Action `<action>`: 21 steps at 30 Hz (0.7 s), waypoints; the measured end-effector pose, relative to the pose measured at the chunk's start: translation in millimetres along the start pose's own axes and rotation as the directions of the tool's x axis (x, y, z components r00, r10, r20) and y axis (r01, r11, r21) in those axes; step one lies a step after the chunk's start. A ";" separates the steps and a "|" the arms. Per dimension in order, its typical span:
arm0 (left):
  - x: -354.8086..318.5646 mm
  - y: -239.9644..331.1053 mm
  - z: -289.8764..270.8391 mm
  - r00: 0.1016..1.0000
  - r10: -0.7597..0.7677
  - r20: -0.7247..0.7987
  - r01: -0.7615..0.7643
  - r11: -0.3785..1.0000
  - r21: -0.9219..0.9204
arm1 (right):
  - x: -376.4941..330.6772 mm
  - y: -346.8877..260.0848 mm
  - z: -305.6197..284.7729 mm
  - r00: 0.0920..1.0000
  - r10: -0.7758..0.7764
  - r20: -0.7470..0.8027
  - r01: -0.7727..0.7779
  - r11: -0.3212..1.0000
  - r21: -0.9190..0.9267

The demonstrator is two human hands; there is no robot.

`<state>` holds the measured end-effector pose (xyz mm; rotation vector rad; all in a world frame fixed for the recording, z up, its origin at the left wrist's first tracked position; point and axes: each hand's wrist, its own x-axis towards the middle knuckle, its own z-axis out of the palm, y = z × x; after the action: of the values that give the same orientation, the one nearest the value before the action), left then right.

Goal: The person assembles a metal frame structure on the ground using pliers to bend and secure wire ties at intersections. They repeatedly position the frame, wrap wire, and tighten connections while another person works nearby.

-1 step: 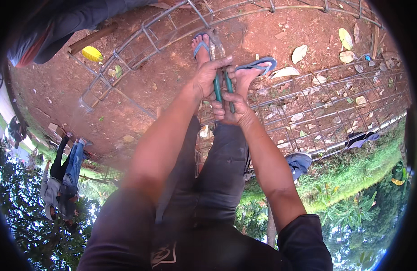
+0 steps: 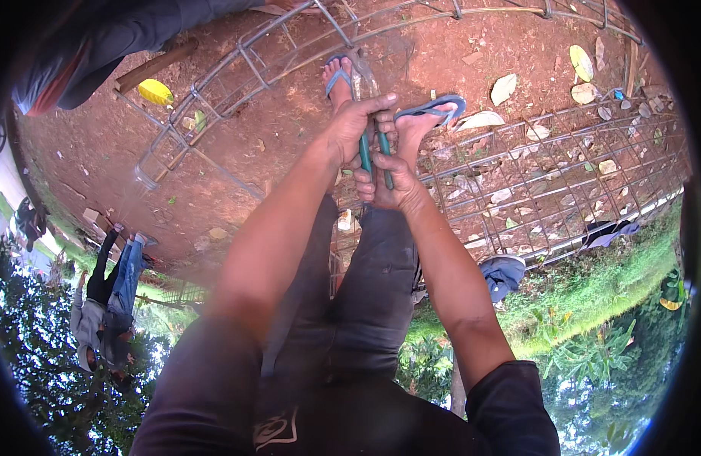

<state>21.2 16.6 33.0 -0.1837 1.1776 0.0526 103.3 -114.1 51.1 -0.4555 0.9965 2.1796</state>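
Observation:
Both of my hands are closed around one pair of green-handled pincers. My left hand grips the upper part of the handles, its thumb lying across them and its fingertips showing on the far side. Lower down, my right hand wraps the handle ends, fingers curled round the left grip. The handles stand slightly apart. The tool's grey metal end points away from me, beside my sandalled left foot and near a steel rebar frame. What its jaws touch, if anything, is too small to tell.
A rebar mesh cage lies to the right, with dry leaves around it. Another person's trousered leg is at the far left, by a wooden stick. Two people stand off to the left. A dark cloth hangs near the cage.

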 end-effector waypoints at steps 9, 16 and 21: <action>36.9 -17.4 33.0 0.840 0.294 -0.456 -0.158 0.936 0.314 | 0.3 7.1 46.6 0.351 -0.935 -0.060 -0.396 -0.090 -0.914; 10.5 -17.2 20.2 0.918 0.272 -0.289 -0.150 0.912 0.382 | 2.9 -10.2 14.3 0.571 -0.799 -0.186 -0.291 0.015 -0.957; -13.0 3.6 2.9 0.988 0.101 0.120 -0.082 0.985 -0.153 | -16.6 -20.3 39.6 0.978 -0.077 -0.193 0.002 0.933 -0.359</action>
<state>18.3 21.3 45.7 -0.2534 1.0547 0.2300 128.2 -81.6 75.3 -0.8771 0.6818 2.3169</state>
